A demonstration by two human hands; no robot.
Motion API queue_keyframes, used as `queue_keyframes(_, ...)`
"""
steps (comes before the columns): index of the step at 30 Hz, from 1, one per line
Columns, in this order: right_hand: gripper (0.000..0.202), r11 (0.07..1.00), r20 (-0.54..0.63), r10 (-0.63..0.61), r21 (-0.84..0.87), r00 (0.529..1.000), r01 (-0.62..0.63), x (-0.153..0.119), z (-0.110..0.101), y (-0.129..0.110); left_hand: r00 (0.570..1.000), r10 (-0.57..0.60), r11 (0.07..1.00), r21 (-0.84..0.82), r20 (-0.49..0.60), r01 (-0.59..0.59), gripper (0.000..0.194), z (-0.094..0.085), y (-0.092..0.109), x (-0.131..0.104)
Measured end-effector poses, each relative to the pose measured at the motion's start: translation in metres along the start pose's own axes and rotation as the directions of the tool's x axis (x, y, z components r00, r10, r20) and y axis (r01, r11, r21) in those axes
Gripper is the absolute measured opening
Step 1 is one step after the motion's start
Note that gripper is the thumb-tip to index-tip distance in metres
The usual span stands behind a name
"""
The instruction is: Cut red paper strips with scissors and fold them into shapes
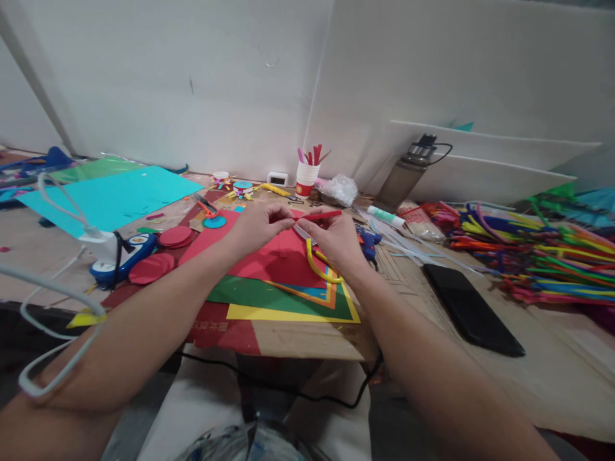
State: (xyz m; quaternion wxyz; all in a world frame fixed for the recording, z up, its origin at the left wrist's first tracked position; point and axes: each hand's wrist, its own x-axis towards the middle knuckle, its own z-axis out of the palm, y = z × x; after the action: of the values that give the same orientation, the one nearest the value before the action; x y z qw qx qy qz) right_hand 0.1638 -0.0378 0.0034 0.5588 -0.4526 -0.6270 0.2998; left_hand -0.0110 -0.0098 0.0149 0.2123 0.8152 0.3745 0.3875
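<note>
A thin red strip (pixel 319 215) is held above the red paper (pixel 259 256) in the middle of the table. My left hand (pixel 266 224) pinches its left end between thumb and fingers. Closed round the strip from the right is my right hand (pixel 334 234), close beside my left. Yellow-handled scissors (pixel 312 259) lie on the paper just under my right hand. Beneath the red sheet, green paper (pixel 230 291) and yellow paper (pixel 288 314) stick out towards me.
Red discs (pixel 151 267), a blue power strip (pixel 127 256) and cyan paper (pixel 115 195) lie left. Behind stand a paper cup (pixel 306 178) with red pieces and a bottle (pixel 403 176). A black phone (pixel 471 310) and colourful pipe cleaners (pixel 552 256) are right. White cables hang over my left arm.
</note>
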Motion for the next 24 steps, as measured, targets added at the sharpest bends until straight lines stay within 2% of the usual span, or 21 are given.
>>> queue_keyframes(9, 0.011, 1.000, 0.003, -0.010, 0.013, 1.000, 0.010, 0.000, 0.001, 0.001, 1.000, -0.016, 1.000, -0.023, 0.027, 0.017, 0.021, 0.000, 0.002, 0.000)
queue_keyframes(17, 0.015, 1.000, -0.044, 0.012, 0.015, 0.999, -0.011, 0.000, -0.007, 0.001, 0.999, -0.043, 0.999, -0.025, 0.014, 0.043, 0.021, -0.001, -0.001, 0.001)
queue_keyframes(24, 0.019, 0.999, -0.095, -0.037, -0.018, 0.995, 0.036, 0.004, -0.016, 0.000, 0.996, -0.085, 0.994, -0.058, 0.037, 0.087, 0.022, -0.004, 0.001, 0.002)
